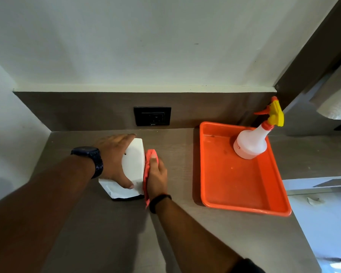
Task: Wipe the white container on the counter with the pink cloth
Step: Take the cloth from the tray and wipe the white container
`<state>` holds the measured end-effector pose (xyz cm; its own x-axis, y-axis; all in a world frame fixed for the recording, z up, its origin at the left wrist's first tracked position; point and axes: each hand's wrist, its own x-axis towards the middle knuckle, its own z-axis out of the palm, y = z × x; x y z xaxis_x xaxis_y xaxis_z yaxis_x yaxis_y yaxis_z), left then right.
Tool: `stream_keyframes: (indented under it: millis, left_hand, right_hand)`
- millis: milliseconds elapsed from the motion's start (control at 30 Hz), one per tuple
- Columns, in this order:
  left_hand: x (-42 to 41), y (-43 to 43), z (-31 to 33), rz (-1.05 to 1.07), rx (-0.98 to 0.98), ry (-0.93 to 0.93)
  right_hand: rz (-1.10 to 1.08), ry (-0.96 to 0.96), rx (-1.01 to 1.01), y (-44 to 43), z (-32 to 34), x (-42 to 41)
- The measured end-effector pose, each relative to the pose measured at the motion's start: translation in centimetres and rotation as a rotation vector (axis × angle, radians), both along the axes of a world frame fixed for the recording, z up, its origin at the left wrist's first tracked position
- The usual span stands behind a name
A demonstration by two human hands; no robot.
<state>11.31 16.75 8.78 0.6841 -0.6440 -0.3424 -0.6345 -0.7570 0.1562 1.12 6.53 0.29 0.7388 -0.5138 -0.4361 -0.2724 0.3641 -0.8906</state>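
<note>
Right hand (156, 174): clasped around the pink cloth (149, 166), pressing it flat against the right side face of the white container (133, 164).

Left hand (114, 156): spread over the container's top and left side, fingers curled down its far and near ends, steadying it.

White container: 1 unit, on a dark base, standing on the worktop (175, 223) toward its back left corner, near the wall socket (152, 116).

Orange tray (224, 184): toward the right edge of the worktop, well apart from the container; carries 1 spray bottle (251, 142) in its far corner.

Progress: wiping appears under way on 1 face. Whether any face is finished cannot be told; the top, left side and ends likely remain.
</note>
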Motion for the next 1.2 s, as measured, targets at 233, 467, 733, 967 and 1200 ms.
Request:
stream_keyframes:
  millis: [233,467,733,967,1200]
  left_hand:
    - [0.2,0.1,-0.4,-0.011,-0.024,-0.006]
    - [0.2,0.0,-0.4,-0.017,0.001,-0.007]
    - [0.2,-0.1,-0.2,-0.023,0.011,0.005]
    - [0.2,0.0,-0.2,-0.015,0.015,0.010]
    - [0.2,0.0,-0.4,-0.025,0.012,-0.018]
  right_hand:
    - [-0.023,-0.183,-0.137,-0.3,2.0,1.2]
    - [0.055,-0.033,-0.085,-1.4,0.7,3.3]
    - [-0.008,-0.151,-0.110,0.7,1.8,-0.5]
    - [0.094,-0.024,-0.102,-1.8,2.5,3.6]
    - [0.042,-0.080,-0.051,0.3,1.2,-0.1]
